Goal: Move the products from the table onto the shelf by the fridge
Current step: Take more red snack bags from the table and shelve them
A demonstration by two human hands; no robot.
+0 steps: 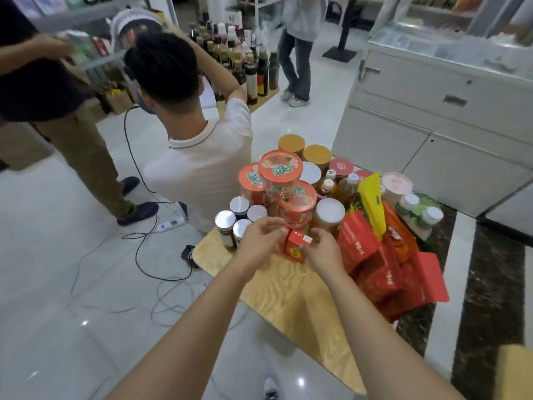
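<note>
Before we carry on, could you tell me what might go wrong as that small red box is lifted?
1. The small red box, held by the left hand and right hand, sits right in front of the stacked red-lidded tubs; lifting it could nudge the stack over.
2. The left hand is close to the silver-lidded jars and might knock one.
3. Cables lie on the floor beside the table, a likely trip hazard.

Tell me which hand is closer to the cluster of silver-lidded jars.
Left. The left hand is right beside the silver-lidded jars, pinching the small red box; the right hand holds the box's far side.
</note>
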